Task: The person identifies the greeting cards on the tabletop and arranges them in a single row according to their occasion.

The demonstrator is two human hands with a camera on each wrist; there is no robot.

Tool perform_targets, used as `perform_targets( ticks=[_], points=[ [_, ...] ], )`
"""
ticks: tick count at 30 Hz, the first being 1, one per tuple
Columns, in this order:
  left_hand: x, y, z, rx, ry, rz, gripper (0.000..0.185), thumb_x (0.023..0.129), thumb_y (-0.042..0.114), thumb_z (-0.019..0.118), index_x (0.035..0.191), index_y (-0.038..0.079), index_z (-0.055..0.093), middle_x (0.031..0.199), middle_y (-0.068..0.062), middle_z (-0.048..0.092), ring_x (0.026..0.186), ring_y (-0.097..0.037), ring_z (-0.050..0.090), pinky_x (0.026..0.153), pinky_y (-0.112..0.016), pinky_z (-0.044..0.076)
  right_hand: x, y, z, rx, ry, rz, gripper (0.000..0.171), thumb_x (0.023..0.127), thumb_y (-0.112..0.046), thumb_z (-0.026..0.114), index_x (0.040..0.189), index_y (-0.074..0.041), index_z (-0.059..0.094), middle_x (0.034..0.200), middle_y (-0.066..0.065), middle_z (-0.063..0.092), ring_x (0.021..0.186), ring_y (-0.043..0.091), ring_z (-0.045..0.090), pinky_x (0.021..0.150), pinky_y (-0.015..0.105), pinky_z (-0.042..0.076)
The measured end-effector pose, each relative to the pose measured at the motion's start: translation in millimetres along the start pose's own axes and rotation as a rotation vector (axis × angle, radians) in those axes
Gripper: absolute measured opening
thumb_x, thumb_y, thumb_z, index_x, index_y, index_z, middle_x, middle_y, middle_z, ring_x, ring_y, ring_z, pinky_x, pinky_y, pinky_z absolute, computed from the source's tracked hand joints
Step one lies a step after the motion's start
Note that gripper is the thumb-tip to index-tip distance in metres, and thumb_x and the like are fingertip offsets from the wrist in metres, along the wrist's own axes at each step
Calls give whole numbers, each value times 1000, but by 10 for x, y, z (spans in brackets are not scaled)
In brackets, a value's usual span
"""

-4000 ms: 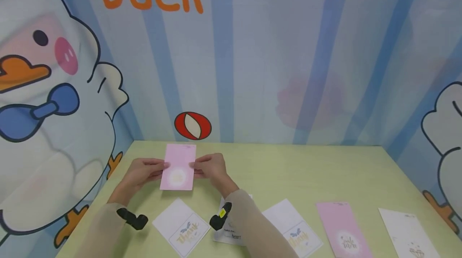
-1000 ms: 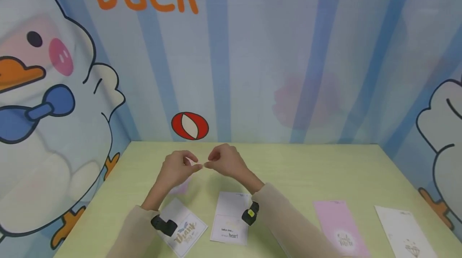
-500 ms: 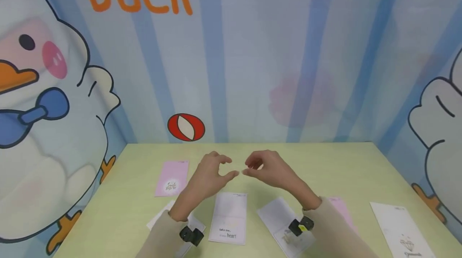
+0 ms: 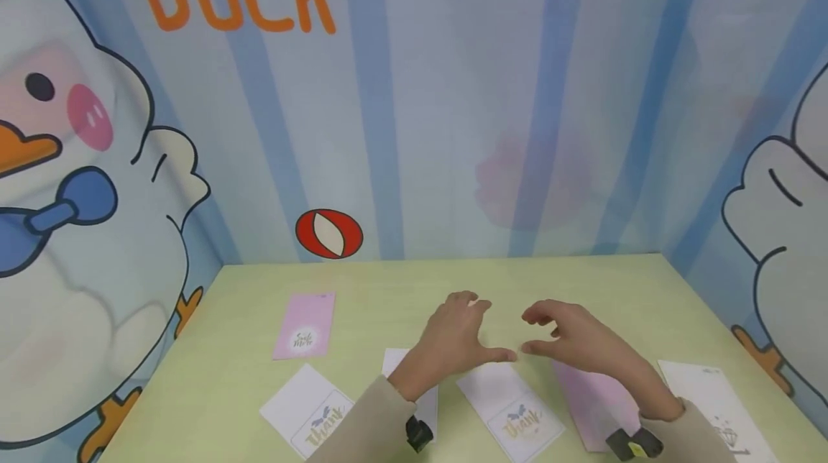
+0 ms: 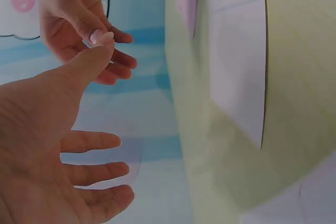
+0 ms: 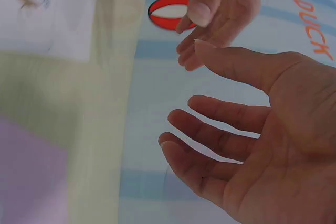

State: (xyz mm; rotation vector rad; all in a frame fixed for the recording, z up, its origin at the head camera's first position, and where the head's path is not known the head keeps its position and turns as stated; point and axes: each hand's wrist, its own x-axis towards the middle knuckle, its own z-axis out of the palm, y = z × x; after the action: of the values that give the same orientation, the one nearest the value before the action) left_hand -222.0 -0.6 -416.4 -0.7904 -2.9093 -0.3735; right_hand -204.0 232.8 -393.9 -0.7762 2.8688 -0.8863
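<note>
Over the middle-right of the table, my left hand (image 4: 456,337) hovers with fingers spread and nothing in its grasp. Facing it, my right hand (image 4: 578,337) has loosely bent fingers and is also bare; both wrist views show the palms without any object. Below them lie a white card with gold "thank" lettering (image 4: 514,409) and a pink card (image 4: 591,405), which my right forearm and wrist camera partly cover. My left arm hides much of another white card (image 4: 428,413). At the back left lies a pink "Smile More" card (image 4: 310,312).
A second white "thank" card (image 4: 297,398) lies turned at the front left, partly under my left sleeve. The white card with a diamond drawing (image 4: 695,387) is at the far right. A duck-printed curtain (image 4: 440,125) rises behind the pale yellow table (image 4: 252,283).
Four seconds ago both hands held the pink card in the air; it now lies at the back left. Released from it, both hands have travelled right, spreading open over the right-hand cards.
</note>
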Motion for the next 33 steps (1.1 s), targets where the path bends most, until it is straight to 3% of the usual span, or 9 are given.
perform_targets(
  ticks=[3, 7, 13, 18, 21, 25, 31, 33],
  points=[
    [80, 171, 150, 25, -76, 30, 95, 82, 78, 72, 149, 13, 58, 155, -13, 55, 148, -31, 49, 110, -41, 54, -158, 170, -50, -5, -21, 12, 50, 93, -34, 80, 129, -3, 66, 126, 15, 71, 116, 40, 67, 89, 49, 60],
    [147, 381, 329, 72, -148, 59, 102, 79, 84, 69, 153, 16, 52, 156, -7, 53, 144, -26, 53, 105, -35, 57, -343, 365, -103, 1, -85, 48, 66, 92, -38, 81, 139, 3, 58, 137, 24, 65, 122, 48, 63, 91, 56, 59],
    [179, 600, 525, 117, -173, 126, 112, 69, 90, 71, 153, 18, 50, 149, 3, 58, 136, -14, 59, 94, -28, 60, -551, 618, -60, -65, -163, 69, 98, 82, -51, 86, 151, 7, 47, 151, 33, 52, 134, 57, 53, 101, 70, 49],
    [196, 752, 581, 172, -177, 207, 105, 70, 93, 67, 145, 18, 57, 135, 5, 64, 128, -13, 62, 87, -25, 61, -687, 800, -17, -119, -189, 18, 110, 77, -52, 88, 152, 13, 40, 153, 38, 47, 137, 61, 47, 102, 74, 42],
    [219, 802, 601, 194, -190, 236, 105, 74, 92, 64, 146, 17, 57, 142, 3, 62, 140, -16, 58, 102, -26, 58, -718, 875, 4, -110, -198, 14, 112, 78, -49, 89, 153, 14, 36, 156, 40, 42, 139, 65, 41, 102, 77, 39],
    [288, 840, 647, 196, -220, 235, 110, 77, 91, 62, 155, 15, 49, 157, -2, 54, 152, -20, 47, 120, -29, 44, -727, 952, 39, -130, -187, 1, 112, 77, -47, 91, 153, 15, 37, 156, 40, 41, 139, 66, 40, 103, 77, 39],
    [394, 930, 708, 175, -262, 175, 114, 75, 91, 64, 160, 18, 43, 165, 1, 44, 158, -18, 38, 120, -30, 44, -804, 1073, 60, -148, -184, 28, 111, 75, -45, 92, 152, 14, 38, 156, 39, 42, 138, 66, 39, 104, 78, 37],
    [389, 949, 730, 166, -310, 153, 117, 74, 91, 65, 162, 19, 38, 169, 2, 38, 160, -18, 34, 123, -30, 40, -826, 1116, 83, -133, -181, 13, 111, 75, -45, 91, 153, 13, 38, 156, 39, 41, 138, 67, 38, 117, 62, 39]
  ],
)
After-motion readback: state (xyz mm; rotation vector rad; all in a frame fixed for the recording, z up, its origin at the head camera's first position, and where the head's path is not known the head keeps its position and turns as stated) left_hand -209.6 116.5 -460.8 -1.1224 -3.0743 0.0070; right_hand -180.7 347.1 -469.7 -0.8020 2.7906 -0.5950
